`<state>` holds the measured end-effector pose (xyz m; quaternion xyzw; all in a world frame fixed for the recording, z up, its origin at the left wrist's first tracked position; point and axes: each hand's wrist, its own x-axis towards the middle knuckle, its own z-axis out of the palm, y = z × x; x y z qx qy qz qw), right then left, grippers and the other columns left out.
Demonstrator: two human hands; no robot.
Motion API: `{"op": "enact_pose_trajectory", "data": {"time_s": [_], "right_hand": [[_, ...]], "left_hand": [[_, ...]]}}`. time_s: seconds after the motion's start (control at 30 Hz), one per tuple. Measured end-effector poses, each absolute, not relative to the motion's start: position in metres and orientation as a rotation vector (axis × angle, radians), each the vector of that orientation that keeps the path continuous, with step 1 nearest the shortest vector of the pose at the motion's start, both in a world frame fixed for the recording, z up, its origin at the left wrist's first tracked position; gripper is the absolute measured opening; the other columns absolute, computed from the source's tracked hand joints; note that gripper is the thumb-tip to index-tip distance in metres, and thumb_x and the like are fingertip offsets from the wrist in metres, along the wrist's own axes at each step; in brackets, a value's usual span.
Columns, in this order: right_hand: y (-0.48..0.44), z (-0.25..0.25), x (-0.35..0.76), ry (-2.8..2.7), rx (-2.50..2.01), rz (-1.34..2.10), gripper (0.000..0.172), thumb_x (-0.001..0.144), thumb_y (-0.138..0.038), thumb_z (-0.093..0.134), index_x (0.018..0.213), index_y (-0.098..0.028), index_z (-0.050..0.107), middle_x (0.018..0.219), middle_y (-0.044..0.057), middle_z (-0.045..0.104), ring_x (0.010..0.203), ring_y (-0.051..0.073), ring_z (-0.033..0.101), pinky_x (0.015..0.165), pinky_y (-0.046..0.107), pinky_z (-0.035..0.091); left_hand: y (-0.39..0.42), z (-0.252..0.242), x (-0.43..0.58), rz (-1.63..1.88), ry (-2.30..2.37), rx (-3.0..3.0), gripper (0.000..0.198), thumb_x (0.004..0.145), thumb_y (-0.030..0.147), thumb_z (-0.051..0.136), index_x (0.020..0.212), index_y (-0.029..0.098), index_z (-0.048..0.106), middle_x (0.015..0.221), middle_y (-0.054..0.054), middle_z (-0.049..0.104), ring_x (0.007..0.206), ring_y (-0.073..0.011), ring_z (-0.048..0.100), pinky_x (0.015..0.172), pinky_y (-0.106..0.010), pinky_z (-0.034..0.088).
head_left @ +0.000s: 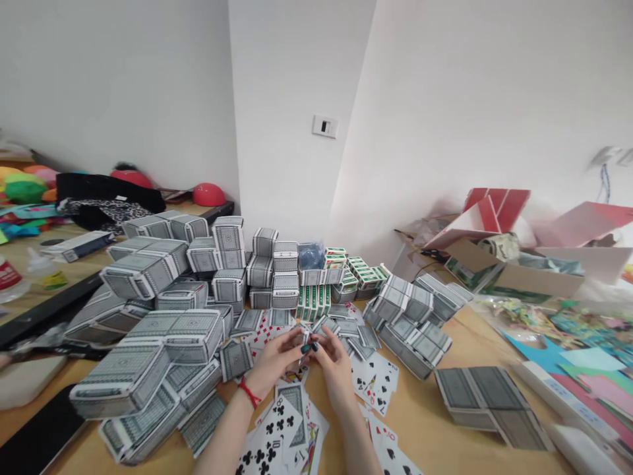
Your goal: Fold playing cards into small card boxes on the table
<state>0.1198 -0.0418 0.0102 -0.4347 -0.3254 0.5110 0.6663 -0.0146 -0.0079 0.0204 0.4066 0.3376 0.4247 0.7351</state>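
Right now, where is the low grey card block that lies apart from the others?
In the head view, the low grey card block lies right of the right hand, just left of the white power strip.

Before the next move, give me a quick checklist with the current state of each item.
1. Both hands visible: ok. The left hand and right hand meet at their fingertips.
2. Small pale piece firmly gripped: cannot tell; fingers cover most of it.
3. Surface below the hands free of loose items: not ok. White paper playing cards with black and red suits lie scattered there.
4. Red cord bracelet clear of the cards: cannot tell from this single angle.
5. Low grey-patterned rectangular card block at far right, apart from the right hand: ok.
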Motion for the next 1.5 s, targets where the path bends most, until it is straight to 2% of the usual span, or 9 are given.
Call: {"op": "enact_pose_trajectory", "data": {"time_s": [0.13, 0.33, 0.57, 0.77, 0.97, 1.17, 1.5], "right_hand": [[-0.046, 0.016, 0.120, -0.739, -0.913, 1.192, 0.055, 0.065, -0.032, 0.071, 0.116, -0.023, 0.053, 0.103, 0.007, 0.064, 0.098, 0.023, 0.058, 0.084, 0.038, 0.046], [-0.049, 0.018, 0.121, -0.855, -0.803, 1.233, 0.054, 0.065, -0.029, 0.071, 0.116, -0.027, 0.054, 0.124, 0.005, 0.054, 0.117, 0.025, 0.044, 0.100, 0.041, 0.032], [-0.049, 0.018, 0.118, -0.865, -0.699, 1.287, 0.052, 0.066, -0.027, 0.070, 0.116, -0.026, 0.055, 0.125, 0.005, 0.052, 0.120, 0.026, 0.041, 0.103, 0.042, 0.027], [-0.048, 0.019, 0.119, -0.779, -0.630, 1.322, 0.053, 0.063, -0.028, 0.071, 0.114, -0.029, 0.055, 0.128, 0.004, 0.050, 0.120, 0.024, 0.041, 0.101, 0.040, 0.029], [-0.048, 0.019, 0.125, -0.731, -0.600, 1.349, 0.053, 0.063, -0.027, 0.070, 0.114, -0.031, 0.054, 0.130, 0.003, 0.047, 0.120, 0.024, 0.041, 0.098, 0.041, 0.033], [-0.047, 0.021, 0.125, -0.732, -0.590, 1.347, 0.051, 0.062, -0.026, 0.070, 0.111, -0.032, 0.056, 0.126, 0.003, 0.051, 0.119, 0.024, 0.042, 0.098, 0.043, 0.031], [-0.049, 0.024, 0.126, -0.704, -0.578, 1.374, 0.051, 0.062, -0.025, 0.070, 0.110, -0.033, 0.057, 0.128, 0.002, 0.050, 0.117, 0.023, 0.044, 0.094, 0.042, 0.036]], "left_hand": [[-0.007, 0.017, -0.014, 0.931, 0.823, 1.122, 0.057, 0.060, 0.024, 0.072, 0.114, 0.021, 0.054, 0.114, -0.010, 0.059, 0.096, -0.0232, 0.059, 0.081, -0.038, 0.050], [-0.012, 0.014, -0.011, 0.922, 0.693, 1.296, 0.061, 0.063, 0.019, 0.068, 0.121, 0.019, 0.049, 0.122, -0.011, 0.054, 0.108, -0.0258, 0.053, 0.093, -0.040, 0.043], [-0.015, 0.014, 0.000, 1.052, 0.660, 1.248, 0.058, 0.062, 0.010, 0.064, 0.116, 0.019, 0.047, 0.125, -0.011, 0.049, 0.115, -0.0260, 0.046, 0.097, -0.041, 0.038], [-0.018, 0.025, -0.001, 1.105, 0.626, 1.251, 0.056, 0.060, 0.006, 0.062, 0.112, 0.020, 0.048, 0.125, -0.011, 0.048, 0.118, -0.0268, 0.043, 0.102, -0.043, 0.031], [-0.019, 0.025, -0.004, 1.110, 0.527, 1.142, 0.057, 0.056, 0.004, 0.066, 0.108, 0.021, 0.048, 0.120, -0.010, 0.051, 0.114, -0.0274, 0.047, 0.097, -0.042, 0.036], [-0.019, 0.028, -0.004, 1.137, 0.504, 1.108, 0.056, 0.055, 0.004, 0.067, 0.107, 0.020, 0.051, 0.117, -0.009, 0.053, 0.110, -0.0272, 0.050, 0.093, -0.038, 0.040], [-0.017, 0.024, -0.006, 1.109, 0.569, 1.181, 0.059, 0.056, 0.006, 0.068, 0.111, 0.020, 0.054, 0.119, -0.011, 0.052, 0.113, -0.0287, 0.046, 0.092, -0.040, 0.042]]}}
